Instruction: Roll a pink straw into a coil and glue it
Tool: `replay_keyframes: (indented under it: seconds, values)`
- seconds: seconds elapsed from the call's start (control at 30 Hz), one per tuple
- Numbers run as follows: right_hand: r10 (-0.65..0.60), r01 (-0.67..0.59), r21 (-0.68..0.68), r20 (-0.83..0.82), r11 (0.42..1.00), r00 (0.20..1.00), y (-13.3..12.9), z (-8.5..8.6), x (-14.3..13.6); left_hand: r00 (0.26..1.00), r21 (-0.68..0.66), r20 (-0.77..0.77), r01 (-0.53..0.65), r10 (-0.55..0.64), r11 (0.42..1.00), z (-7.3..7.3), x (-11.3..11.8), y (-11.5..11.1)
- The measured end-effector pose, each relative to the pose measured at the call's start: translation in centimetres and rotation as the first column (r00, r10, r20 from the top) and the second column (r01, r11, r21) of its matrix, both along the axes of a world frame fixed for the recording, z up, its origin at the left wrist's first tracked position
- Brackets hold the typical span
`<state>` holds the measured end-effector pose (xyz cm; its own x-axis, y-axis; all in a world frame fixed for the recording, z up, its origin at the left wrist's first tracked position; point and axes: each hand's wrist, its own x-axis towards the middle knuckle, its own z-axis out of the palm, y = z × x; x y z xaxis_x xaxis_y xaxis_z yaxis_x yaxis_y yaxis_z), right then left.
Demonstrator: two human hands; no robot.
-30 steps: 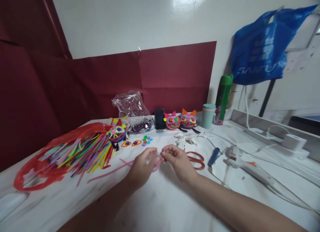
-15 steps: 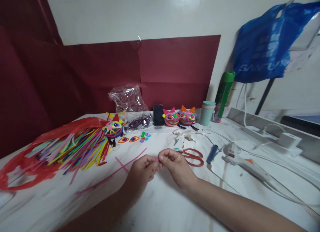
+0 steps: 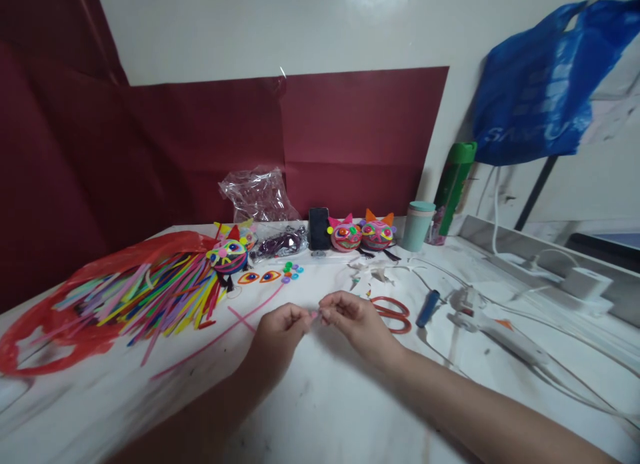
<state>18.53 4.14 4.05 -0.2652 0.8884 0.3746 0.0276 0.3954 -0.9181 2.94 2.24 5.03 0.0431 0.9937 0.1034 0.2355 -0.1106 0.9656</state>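
Observation:
My left hand (image 3: pixel 283 331) and my right hand (image 3: pixel 353 321) meet fingertip to fingertip above the white table. A small pink piece (image 3: pixel 314 315) is pinched at the tips of my left hand. My right fingers are pressed together close beside it; whatever they pinch is too small to make out. Left of my hands, a long pink pipe cleaner (image 3: pixel 215 341) lies on the table with a short pink one (image 3: pixel 241 319) beside it. The orange-handled scissors (image 3: pixel 393 312) lie just behind my right hand, their blades hidden.
Colourful pipe cleaners (image 3: pixel 165 297) lie on a red plastic bag (image 3: pixel 65 351) at left. Decorated cat-faced balls (image 3: pixel 345 234), a phone (image 3: pixel 319 229) and a green cup (image 3: pixel 418 227) stand at the back. On the right are a glue gun (image 3: pixel 505 337), a blue tool (image 3: pixel 429 309) and cables.
My fingertips have drawn slightly apart, showing the pink piece between them. The camera view has shifted slightly, moving the background a little to the right.

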Motion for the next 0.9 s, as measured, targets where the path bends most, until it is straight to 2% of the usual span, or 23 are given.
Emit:
replay_keyframes:
  seconds: [0.03,0.1,0.27,0.37,0.43,0.5,0.6,0.67,0.8,0.9]
  values:
    - [0.02,-0.026,-0.09,-0.065,0.996,0.998,0.1,-0.1,-0.1,0.999,-0.035,0.046,0.023,-0.022,0.999,-0.2,0.0,0.2]
    - [0.057,-0.081,-0.171,-0.142,0.982,0.988,0.0,-0.2,-0.4,0.99,-0.078,0.126,0.07,-0.06,0.994,-0.6,0.1,0.3]
    - [0.094,-0.123,-0.16,-0.174,0.979,0.98,-0.5,-0.3,-0.7,0.956,-0.125,0.28,0.12,-0.081,0.985,-1.1,0.3,0.3]
    - [0.084,-0.1,-0.134,-0.115,0.986,0.99,-0.7,-0.1,-0.6,0.961,-0.114,0.261,0.122,-0.089,0.986,-1.2,0.2,0.4]
    - [0.072,-0.072,-0.038,-0.005,0.997,0.997,-0.9,0.3,-0.4,0.963,-0.116,0.246,0.145,-0.113,0.983,-1.4,0.1,0.4]
    - [0.037,-0.063,0.162,0.157,0.985,0.987,-1.0,0.6,-0.1,0.952,-0.129,0.277,0.173,-0.132,0.976,-1.4,0.0,0.4]
    - [-0.037,-0.128,0.439,0.346,0.889,0.937,-1.2,0.9,0.3,0.954,-0.124,0.278,0.147,-0.108,0.981,-1.2,0.0,0.4]
    - [-0.077,-0.138,0.487,0.395,0.863,0.916,-1.2,0.7,0.3,0.966,-0.135,0.247,0.11,-0.074,0.985,-0.9,0.0,0.4]
    - [-0.15,-0.057,0.473,0.389,0.879,0.909,-1.3,0.1,0.1,0.976,-0.185,0.198,0.132,-0.095,0.974,-0.5,0.0,0.4]
    - [-0.146,-0.049,0.462,0.376,0.886,0.915,-1.3,0.0,0.1,0.965,-0.194,0.231,0.167,-0.12,0.967,-0.4,-0.1,0.4]
